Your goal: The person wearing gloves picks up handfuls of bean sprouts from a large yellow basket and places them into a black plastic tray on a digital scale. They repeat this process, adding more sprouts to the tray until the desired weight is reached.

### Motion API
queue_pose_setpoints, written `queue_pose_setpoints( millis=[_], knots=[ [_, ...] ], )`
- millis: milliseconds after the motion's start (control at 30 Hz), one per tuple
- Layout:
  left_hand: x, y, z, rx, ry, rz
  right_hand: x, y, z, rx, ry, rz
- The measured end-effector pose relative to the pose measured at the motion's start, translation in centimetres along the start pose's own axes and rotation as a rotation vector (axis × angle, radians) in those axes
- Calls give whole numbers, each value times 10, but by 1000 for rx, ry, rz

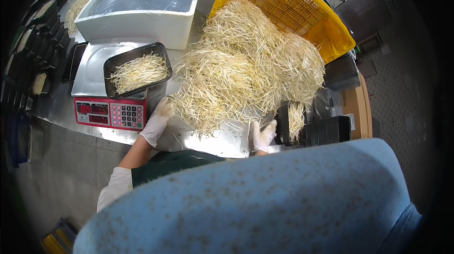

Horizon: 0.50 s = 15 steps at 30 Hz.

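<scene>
A large heap of bean sprouts [227,73] lies on the metal table in front of me. My left hand [161,116], in a white glove, rests at the heap's left edge; whether its fingers close on any strands is unclear. My right hand [264,136], also gloved, is at the heap's near right side with thumb and fingers spread. Just right of it, a black plastic tray [282,123] has sprouts in it. Another black tray [118,66], partly filled with sprouts, sits tilted on the plate of a red digital scale [110,114], whose display is lit.
A white foam box [131,27] with plastic film stands behind the scale. The yellow perforated crate [280,2] leans behind the heap. Black trays [328,130] and a cardboard box [360,108] are at right. Stacked trays [40,37] stand at far left. Blue fabric [248,197] covers the lower view.
</scene>
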<state>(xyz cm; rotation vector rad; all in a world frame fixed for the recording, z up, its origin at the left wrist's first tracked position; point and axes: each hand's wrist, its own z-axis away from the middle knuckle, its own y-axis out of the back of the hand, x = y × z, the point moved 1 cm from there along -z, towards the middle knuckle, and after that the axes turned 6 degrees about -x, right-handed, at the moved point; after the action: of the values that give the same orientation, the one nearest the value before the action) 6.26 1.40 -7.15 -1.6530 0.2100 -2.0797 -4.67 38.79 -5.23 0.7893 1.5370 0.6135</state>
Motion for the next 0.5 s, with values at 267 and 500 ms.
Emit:
queue_pose_setpoints(
  millis=[267,500],
  knots=[
    [-1,14,-2,-120,-356,-457,-45,22,-26,177,504,-386],
    [5,-4,18,42,-284,-471,28,91,-9,-60,-139,619]
  ],
)
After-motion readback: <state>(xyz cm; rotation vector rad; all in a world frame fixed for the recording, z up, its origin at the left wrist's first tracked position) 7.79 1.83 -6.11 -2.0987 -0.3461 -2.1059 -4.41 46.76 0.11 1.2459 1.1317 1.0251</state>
